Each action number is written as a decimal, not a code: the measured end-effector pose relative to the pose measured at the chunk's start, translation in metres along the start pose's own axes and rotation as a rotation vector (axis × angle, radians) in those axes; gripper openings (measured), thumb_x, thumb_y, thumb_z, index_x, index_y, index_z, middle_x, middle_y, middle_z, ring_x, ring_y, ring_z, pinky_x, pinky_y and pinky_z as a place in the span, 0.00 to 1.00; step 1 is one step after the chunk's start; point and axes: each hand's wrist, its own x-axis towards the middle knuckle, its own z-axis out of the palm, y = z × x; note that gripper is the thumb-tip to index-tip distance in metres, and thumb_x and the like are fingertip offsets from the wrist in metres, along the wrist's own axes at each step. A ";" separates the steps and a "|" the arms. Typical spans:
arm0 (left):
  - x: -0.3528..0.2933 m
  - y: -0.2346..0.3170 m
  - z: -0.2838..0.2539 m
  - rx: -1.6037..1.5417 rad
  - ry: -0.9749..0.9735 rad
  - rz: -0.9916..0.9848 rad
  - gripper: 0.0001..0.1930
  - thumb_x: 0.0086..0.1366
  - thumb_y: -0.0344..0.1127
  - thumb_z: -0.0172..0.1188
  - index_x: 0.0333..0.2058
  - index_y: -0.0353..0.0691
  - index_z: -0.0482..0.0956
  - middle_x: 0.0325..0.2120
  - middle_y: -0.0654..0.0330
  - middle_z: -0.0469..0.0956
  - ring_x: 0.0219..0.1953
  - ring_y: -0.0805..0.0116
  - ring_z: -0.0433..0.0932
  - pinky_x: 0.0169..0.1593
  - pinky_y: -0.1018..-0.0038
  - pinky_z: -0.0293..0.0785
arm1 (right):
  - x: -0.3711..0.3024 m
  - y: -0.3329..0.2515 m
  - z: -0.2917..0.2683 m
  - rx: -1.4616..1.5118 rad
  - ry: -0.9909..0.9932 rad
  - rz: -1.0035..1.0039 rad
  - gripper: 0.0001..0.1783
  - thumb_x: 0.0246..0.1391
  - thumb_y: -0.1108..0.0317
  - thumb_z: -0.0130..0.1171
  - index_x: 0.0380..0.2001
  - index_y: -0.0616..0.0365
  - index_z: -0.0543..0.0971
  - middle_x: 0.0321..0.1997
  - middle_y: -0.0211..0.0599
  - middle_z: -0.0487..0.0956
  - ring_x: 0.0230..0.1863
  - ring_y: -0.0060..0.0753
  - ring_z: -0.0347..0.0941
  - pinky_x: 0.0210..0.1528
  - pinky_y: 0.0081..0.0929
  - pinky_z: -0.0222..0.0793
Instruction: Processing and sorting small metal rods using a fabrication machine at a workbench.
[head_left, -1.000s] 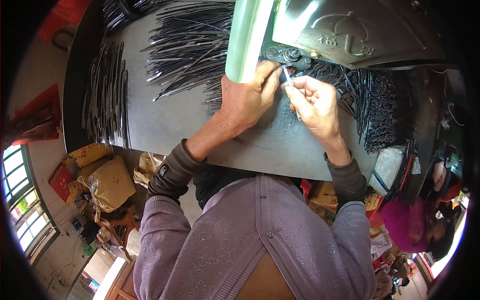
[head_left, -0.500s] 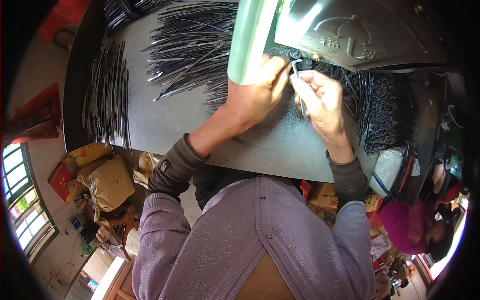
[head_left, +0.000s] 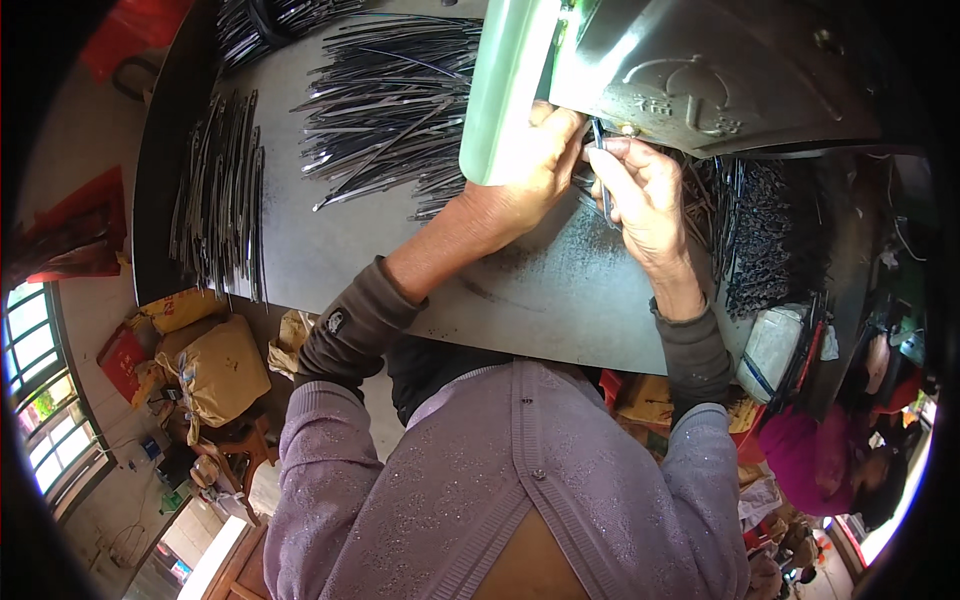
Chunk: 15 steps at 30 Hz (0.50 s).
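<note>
Hands (head_left: 590, 175) crowded by rods (head_left: 400, 100) (green post (head_left: 505, 90) overhead).

You are looking down on a grey, scuffed surface (head_left: 560, 290) whose near edge runs across the middle of the view, and whose left edge curves up dark. Below that left edge, the floor is crowded: a tan sack (head_left: 225, 370) sits beside a red box (head_left: 122, 358) and a yellow bag (head_left: 180, 308). At the far left, a window (head_left: 35, 400) with a dark frame lets in bright daylight and shows green outside. Under the near edge at the right, you can see cardboard boxes (head_left: 645, 400) and a white plastic container (head_left: 775, 345).
</note>
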 end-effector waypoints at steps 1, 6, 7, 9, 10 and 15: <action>0.001 0.000 -0.002 0.073 0.002 0.082 0.08 0.50 0.28 0.56 0.32 0.37 0.74 0.21 0.58 0.71 0.22 0.62 0.71 0.25 0.71 0.67 | 0.001 -0.001 0.000 0.007 -0.006 0.017 0.05 0.50 0.71 0.56 0.30 0.61 0.76 0.17 0.24 0.72 0.15 0.08 0.62 0.15 0.08 0.54; 0.008 0.003 -0.015 0.139 -0.020 0.294 0.09 0.49 0.26 0.54 0.32 0.35 0.72 0.23 0.57 0.72 0.19 0.63 0.74 0.20 0.72 0.69 | 0.003 -0.002 -0.013 0.125 -0.066 0.138 0.05 0.52 0.69 0.55 0.28 0.58 0.75 0.14 0.21 0.67 0.11 0.09 0.57 0.12 0.09 0.51; 0.005 0.010 -0.016 0.147 -0.010 0.237 0.09 0.49 0.24 0.53 0.32 0.33 0.71 0.22 0.55 0.72 0.19 0.61 0.74 0.20 0.70 0.69 | 0.003 -0.003 -0.005 0.210 -0.009 0.169 0.06 0.53 0.67 0.54 0.28 0.58 0.75 0.14 0.21 0.67 0.10 0.09 0.56 0.12 0.09 0.51; 0.002 0.013 -0.014 0.050 -0.042 0.135 0.12 0.47 0.24 0.54 0.34 0.31 0.70 0.21 0.53 0.71 0.20 0.58 0.73 0.22 0.68 0.68 | 0.002 -0.001 0.007 0.344 0.034 0.186 0.08 0.54 0.64 0.52 0.30 0.58 0.74 0.12 0.20 0.65 0.09 0.10 0.55 0.12 0.09 0.50; 0.000 0.014 -0.017 0.035 -0.108 0.057 0.13 0.47 0.24 0.55 0.34 0.31 0.70 0.21 0.54 0.71 0.21 0.57 0.73 0.23 0.68 0.68 | 0.002 0.004 0.012 0.397 0.015 0.169 0.09 0.55 0.63 0.51 0.31 0.57 0.74 0.11 0.20 0.64 0.09 0.10 0.55 0.11 0.09 0.50; -0.002 -0.006 -0.058 0.177 -0.039 -0.018 0.09 0.48 0.28 0.58 0.30 0.35 0.73 0.21 0.56 0.70 0.23 0.57 0.70 0.28 0.66 0.66 | -0.010 0.002 0.017 -0.255 -0.202 -0.180 0.15 0.56 0.65 0.45 0.26 0.65 0.77 0.10 0.23 0.66 0.13 0.12 0.58 0.19 0.11 0.55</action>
